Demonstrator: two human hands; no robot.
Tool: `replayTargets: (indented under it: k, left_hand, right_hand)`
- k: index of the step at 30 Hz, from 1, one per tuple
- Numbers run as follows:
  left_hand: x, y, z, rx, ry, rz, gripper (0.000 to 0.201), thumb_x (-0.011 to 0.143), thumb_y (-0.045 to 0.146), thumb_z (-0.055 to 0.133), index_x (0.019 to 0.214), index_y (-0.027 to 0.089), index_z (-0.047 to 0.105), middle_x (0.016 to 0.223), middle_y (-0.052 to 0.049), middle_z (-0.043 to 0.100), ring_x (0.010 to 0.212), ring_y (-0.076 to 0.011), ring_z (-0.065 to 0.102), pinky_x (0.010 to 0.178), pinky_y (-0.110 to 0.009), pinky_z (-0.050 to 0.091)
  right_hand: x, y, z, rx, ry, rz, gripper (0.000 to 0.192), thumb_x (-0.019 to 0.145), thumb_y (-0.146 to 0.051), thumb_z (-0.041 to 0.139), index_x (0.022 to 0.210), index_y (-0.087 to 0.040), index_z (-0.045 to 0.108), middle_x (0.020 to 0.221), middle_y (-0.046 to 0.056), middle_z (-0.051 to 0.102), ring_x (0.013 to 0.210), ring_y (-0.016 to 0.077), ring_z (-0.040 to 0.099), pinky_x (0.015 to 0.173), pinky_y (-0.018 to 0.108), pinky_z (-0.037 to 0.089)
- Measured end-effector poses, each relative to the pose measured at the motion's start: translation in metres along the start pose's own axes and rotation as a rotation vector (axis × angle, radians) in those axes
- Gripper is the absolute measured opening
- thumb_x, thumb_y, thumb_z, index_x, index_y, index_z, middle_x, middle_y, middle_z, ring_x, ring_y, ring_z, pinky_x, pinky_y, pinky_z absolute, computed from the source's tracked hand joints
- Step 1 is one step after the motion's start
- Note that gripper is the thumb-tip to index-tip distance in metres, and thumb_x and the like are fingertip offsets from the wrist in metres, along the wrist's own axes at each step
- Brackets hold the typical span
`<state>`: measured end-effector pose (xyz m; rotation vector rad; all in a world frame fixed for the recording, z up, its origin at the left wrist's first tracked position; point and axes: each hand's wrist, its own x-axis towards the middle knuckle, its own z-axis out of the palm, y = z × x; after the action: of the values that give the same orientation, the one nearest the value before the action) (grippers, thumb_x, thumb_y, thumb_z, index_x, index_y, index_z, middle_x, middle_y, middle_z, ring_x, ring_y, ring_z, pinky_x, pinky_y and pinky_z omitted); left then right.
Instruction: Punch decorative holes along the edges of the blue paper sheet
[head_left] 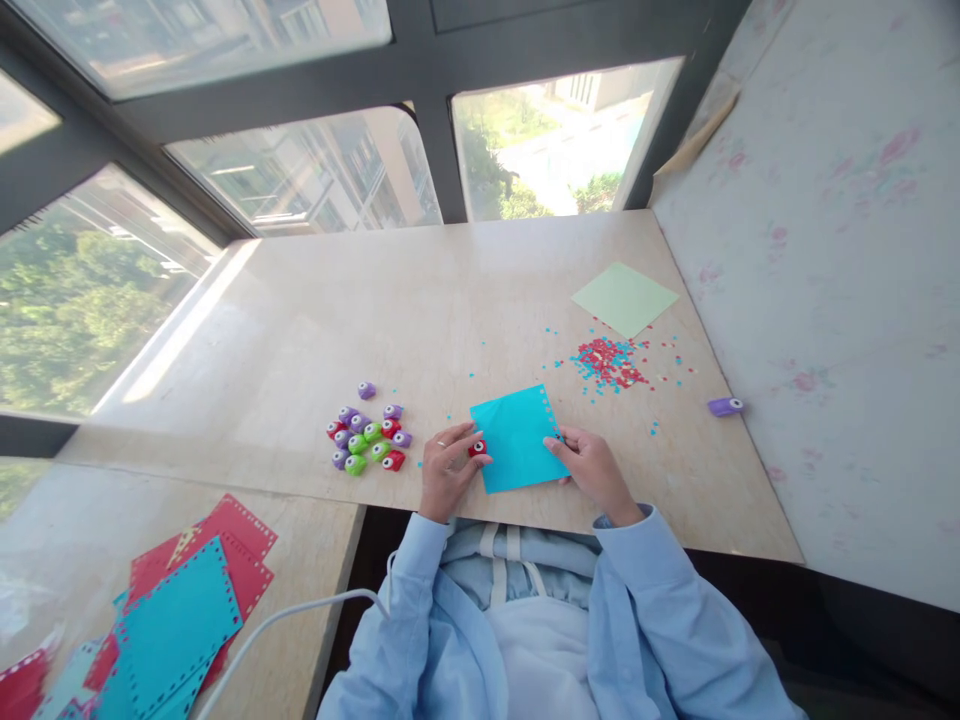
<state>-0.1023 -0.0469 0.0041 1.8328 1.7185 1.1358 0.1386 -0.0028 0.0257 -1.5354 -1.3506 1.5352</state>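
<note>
1. Two hands of mine rest on the table [450, 300], one at each side of a turquoise paper square [517, 440]
2. My left hand [448, 468] has its fingers curled round a small red punch [478, 449], which sits at the paper's left edge
3. My right hand [590, 465] pinches the paper's right edge between thumb and fingers, beside a row of punched holes
4. Just left of my left hand lies a cluster of purple, green and red punches [367, 438]
5. Beyond my right hand is a scatter of red and turquoise paper dots [611, 362], with a pale green sheet [624, 298] past it
6. Well to the right of my right hand, a lone purple punch [726, 406] lies at the table's edge
7. Far to my lower left sits a pile of red and turquoise punched sheets [180, 610]
</note>
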Motion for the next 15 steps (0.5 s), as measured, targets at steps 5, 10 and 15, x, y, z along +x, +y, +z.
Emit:
replayTargets:
  k: [5, 10, 15]
  left_hand:
    - [-0.003, 0.009, -0.005, -0.155, 0.119, -0.081, 0.030, 0.086, 0.037, 0.068, 0.110, 0.021, 0.069, 0.117, -0.011, 0.068, 0.111, -0.0248, 0.062, 0.098, -0.045, 0.050]
    - [-0.014, 0.007, -0.009, -0.260, 0.423, -0.170, 0.020, 0.089, 0.034, 0.060, 0.085, 0.017, 0.070, 0.083, -0.005, 0.069, 0.080, -0.0181, 0.065, 0.074, -0.032, 0.053]
    - [-0.017, 0.013, -0.007, -0.096, 0.131, -0.149, 0.020, 0.087, 0.033, 0.062, 0.097, 0.018, 0.070, 0.077, -0.004, 0.068, 0.067, -0.0154, 0.060, 0.065, -0.028, 0.048]
  right_hand:
    - [0.000, -0.001, 0.001, -0.012, 0.023, 0.032, 0.052, 0.073, -0.058, 0.062, 0.100, -0.013, 0.070, 0.066, 0.001, 0.062, 0.054, 0.0151, 0.050, 0.041, 0.028, 0.051]
    - [0.000, -0.002, 0.003, -0.019, 0.021, 0.049, 0.054, 0.072, -0.060, 0.061, 0.096, -0.012, 0.070, 0.066, 0.001, 0.061, 0.056, 0.0154, 0.050, 0.042, 0.028, 0.052]
    - [0.000, -0.002, 0.002, -0.015, 0.000, 0.058, 0.055, 0.072, -0.061, 0.062, 0.098, -0.014, 0.071, 0.067, 0.001, 0.062, 0.057, 0.0162, 0.053, 0.042, 0.027, 0.051]
